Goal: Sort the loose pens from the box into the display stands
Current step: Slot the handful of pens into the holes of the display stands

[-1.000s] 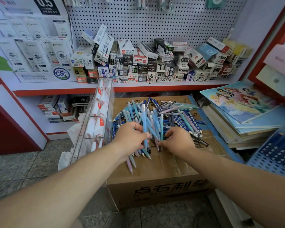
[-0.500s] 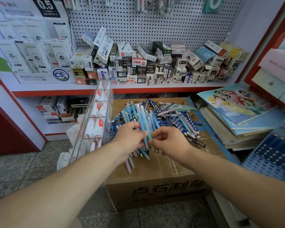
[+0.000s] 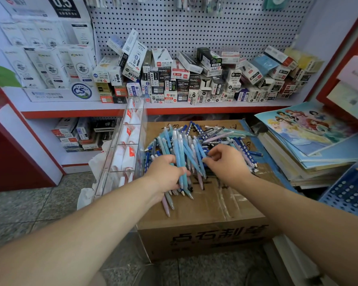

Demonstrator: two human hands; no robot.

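Near, on top of the cardboard box (image 3: 211, 211), the left hand (image 3: 165, 175) clasps a bundle of pens (image 3: 180, 162), tips pointing near. Just to its right, the right hand (image 3: 225, 162) pinches one blue pen (image 3: 197, 150) at the bundle's edge. Farther back, loose pens (image 3: 225, 137) lie heaped on the box top, a clear display stand (image 3: 122, 145) leans at the box's left side, and the far shelf (image 3: 194, 110) carries small cartons.

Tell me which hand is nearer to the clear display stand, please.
Left. The left hand, gripping a bundle of pens, is just to the right of the clear display stand. The right hand is farther right, over the pen pile.
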